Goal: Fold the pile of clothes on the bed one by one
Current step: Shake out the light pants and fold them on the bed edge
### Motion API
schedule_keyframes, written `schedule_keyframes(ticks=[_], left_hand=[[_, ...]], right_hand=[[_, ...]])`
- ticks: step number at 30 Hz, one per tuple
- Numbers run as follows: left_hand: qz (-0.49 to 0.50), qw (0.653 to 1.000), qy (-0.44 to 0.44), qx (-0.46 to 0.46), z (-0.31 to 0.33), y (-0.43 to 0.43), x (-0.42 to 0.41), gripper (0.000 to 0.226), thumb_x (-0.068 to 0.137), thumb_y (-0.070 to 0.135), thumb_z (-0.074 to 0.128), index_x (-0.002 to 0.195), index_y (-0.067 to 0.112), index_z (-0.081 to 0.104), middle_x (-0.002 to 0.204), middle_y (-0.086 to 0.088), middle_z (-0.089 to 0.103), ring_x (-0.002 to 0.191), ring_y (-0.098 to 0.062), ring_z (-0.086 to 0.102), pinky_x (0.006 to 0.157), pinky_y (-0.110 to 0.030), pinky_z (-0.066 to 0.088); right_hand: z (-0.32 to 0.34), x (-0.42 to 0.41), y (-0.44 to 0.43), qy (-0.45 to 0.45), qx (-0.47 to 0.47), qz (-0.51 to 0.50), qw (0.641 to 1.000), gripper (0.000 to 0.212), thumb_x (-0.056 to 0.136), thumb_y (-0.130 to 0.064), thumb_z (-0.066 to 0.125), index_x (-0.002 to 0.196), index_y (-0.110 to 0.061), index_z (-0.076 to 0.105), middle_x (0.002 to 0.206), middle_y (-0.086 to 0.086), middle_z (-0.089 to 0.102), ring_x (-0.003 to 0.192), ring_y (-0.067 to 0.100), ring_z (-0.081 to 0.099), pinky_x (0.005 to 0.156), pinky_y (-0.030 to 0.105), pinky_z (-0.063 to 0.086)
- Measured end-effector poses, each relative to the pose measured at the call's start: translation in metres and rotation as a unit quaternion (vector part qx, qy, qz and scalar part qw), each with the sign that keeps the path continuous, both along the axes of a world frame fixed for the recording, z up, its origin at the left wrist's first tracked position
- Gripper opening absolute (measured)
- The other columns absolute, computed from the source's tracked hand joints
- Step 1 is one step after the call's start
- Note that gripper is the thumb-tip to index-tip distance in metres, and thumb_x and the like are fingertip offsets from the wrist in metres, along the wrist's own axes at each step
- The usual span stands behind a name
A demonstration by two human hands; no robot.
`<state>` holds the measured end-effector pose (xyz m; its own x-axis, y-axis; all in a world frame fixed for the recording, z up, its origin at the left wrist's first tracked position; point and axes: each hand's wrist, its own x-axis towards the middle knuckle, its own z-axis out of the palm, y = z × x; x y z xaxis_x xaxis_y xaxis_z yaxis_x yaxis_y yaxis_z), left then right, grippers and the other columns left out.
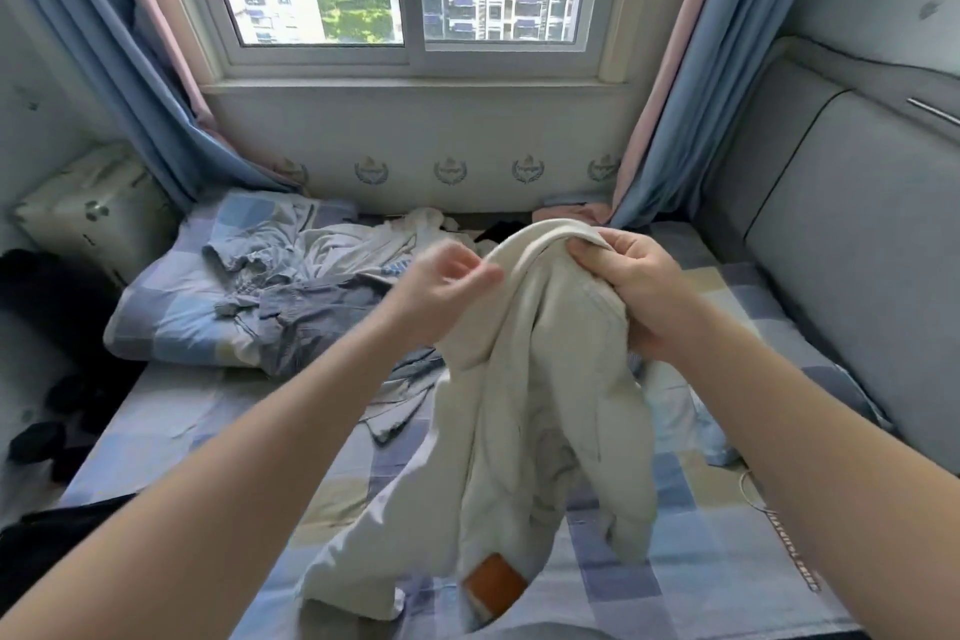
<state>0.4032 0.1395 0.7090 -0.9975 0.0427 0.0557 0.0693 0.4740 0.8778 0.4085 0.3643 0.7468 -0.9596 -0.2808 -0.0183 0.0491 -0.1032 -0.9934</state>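
The right hand (623,286) grips the bunched top of a cream cotton garment (524,405) hanging over the checked bed (675,587), mid-mattress. The left hand (447,286) curls beside it; whether it pinches is unclear. 0 pieces look folded; the crumpled grey-white pile (322,286) waits near the far-left corner.

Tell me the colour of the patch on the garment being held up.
Orange-brown patch, low on the cream garment; head view shows it best.
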Motion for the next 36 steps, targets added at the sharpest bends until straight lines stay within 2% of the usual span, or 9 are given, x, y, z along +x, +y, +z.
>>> schedule_keyframes(ticks=[3, 7, 10, 14, 18, 22, 25, 29, 36], left_hand=[[-0.145, 0.988, -0.058, 0.015, -0.024, 0.014, 0.022, 0.037, 0.087, 0.043, 0.072, 0.118, 0.025, 0.062, 0.105, 0.005, 0.069, 0.098, -0.015, 0.067, 0.083, -0.029, 0.056], [-0.074, 0.996, -0.025, 0.052, -0.044, 0.026, 0.017, 0.008, 0.093, 0.033, 0.063, 0.093, 0.026, 0.066, 0.088, 0.006, 0.067, 0.081, -0.018, 0.06, 0.08, -0.038, 0.048], [-0.007, 0.993, -0.02, 0.114, -0.037, 0.029, 0.01, 0.027, 0.096, 0.032, 0.059, 0.091, 0.005, 0.062, 0.078, -0.004, 0.052, 0.072, -0.017, 0.046, 0.068, -0.034, 0.037], [-0.005, 0.993, -0.005, 0.12, -0.009, 0.027, 0.005, 0.028, 0.103, 0.022, 0.056, 0.091, -0.002, 0.063, 0.075, -0.008, 0.052, 0.067, -0.017, 0.045, 0.061, -0.03, 0.035], [-0.011, 0.971, -0.044, 0.233, 0.014, 0.038, -0.001, 0.025, 0.103, 0.027, 0.057, 0.088, 0.012, 0.071, 0.081, -0.009, 0.066, 0.075, -0.021, 0.059, 0.069, -0.033, 0.048], [0.001, 0.961, -0.069, 0.269, 0.029, 0.052, -0.006, 0.027, 0.103, 0.03, 0.055, 0.09, 0.011, 0.069, 0.091, -0.015, 0.066, 0.087, -0.027, 0.061, 0.081, -0.043, 0.049], [0.007, 0.952, -0.086, 0.293, 0.045, 0.057, -0.007, 0.03, 0.104, 0.033, 0.054, 0.091, 0.009, 0.066, 0.086, -0.012, 0.064, 0.08, -0.024, 0.062, 0.073, -0.037, 0.052], [-0.028, 0.967, -0.064, 0.243, 0.059, 0.044, -0.009, 0.029, 0.103, 0.032, 0.057, 0.091, 0.006, 0.064, 0.077, -0.007, 0.06, 0.068, -0.02, 0.057, 0.06, -0.03, 0.049], [0.081, 0.996, 0.008, 0.042, 0.046, -0.016, -0.037, 0.047, 0.084, 0.042, 0.068, 0.091, -0.005, 0.064, 0.078, -0.007, 0.054, 0.071, -0.019, 0.049, 0.064, -0.032, 0.041]], right_hand=[[0.007, -0.001, 0.005, -0.01, -0.044, -0.005, 0.999, 0.025, 0.097, -0.019, 0.057, 0.112, -0.002, 0.068, 0.094, 0.011, 0.072, 0.081, 0.019, 0.068, 0.075, 0.031, 0.057], [0.017, -0.003, 0.022, -0.016, -0.057, -0.011, 0.998, 0.028, 0.091, -0.025, 0.061, 0.107, -0.003, 0.069, 0.089, 0.008, 0.073, 0.076, 0.018, 0.068, 0.069, 0.028, 0.059], [0.023, -0.008, 0.044, -0.002, -0.022, -0.043, 0.999, 0.021, 0.091, -0.024, 0.063, 0.1, -0.007, 0.071, 0.08, 0.004, 0.074, 0.068, 0.013, 0.068, 0.064, 0.025, 0.057], [0.018, -0.026, 0.085, 0.051, 0.208, -0.14, 0.967, 0.01, 0.093, -0.019, 0.071, 0.094, -0.009, 0.073, 0.083, 0.004, 0.071, 0.074, 0.017, 0.062, 0.066, 0.028, 0.051], [-0.007, -0.02, 0.082, 0.176, 0.433, -0.266, 0.843, 0.022, 0.09, -0.017, 0.07, 0.11, -0.017, 0.064, 0.113, 0.006, 0.063, 0.096, 0.022, 0.058, 0.085, 0.03, 0.048], [-0.027, 0.034, 0.028, 0.149, 0.299, -0.099, 0.937, 0.035, 0.087, -0.033, 0.077, 0.11, -0.024, 0.052, 0.099, -0.005, 0.065, 0.082, 0.005, 0.064, 0.07, 0.019, 0.052], [-0.058, 0.052, -0.014, 0.014, 0.236, 0.018, 0.972, 0.058, 0.074, -0.049, 0.084, 0.118, -0.034, 0.049, 0.114, -0.017, 0.062, 0.103, -0.001, 0.061, 0.088, 0.024, 0.052], [-0.094, 0.032, -0.034, 0.04, 0.302, -0.026, 0.952, 0.019, 0.085, -0.039, 0.072, 0.094, -0.024, 0.067, 0.086, -0.001, 0.07, 0.081, 0.02, 0.065, 0.074, 0.04, 0.054], [-0.057, 0.011, 0.009, 0.17, 0.272, -0.006, 0.947, 0.037, 0.096, -0.029, 0.068, 0.073, -0.004, 0.052, 0.062, -0.001, 0.039, 0.056, 0.01, 0.034, 0.05, 0.024, 0.027]])
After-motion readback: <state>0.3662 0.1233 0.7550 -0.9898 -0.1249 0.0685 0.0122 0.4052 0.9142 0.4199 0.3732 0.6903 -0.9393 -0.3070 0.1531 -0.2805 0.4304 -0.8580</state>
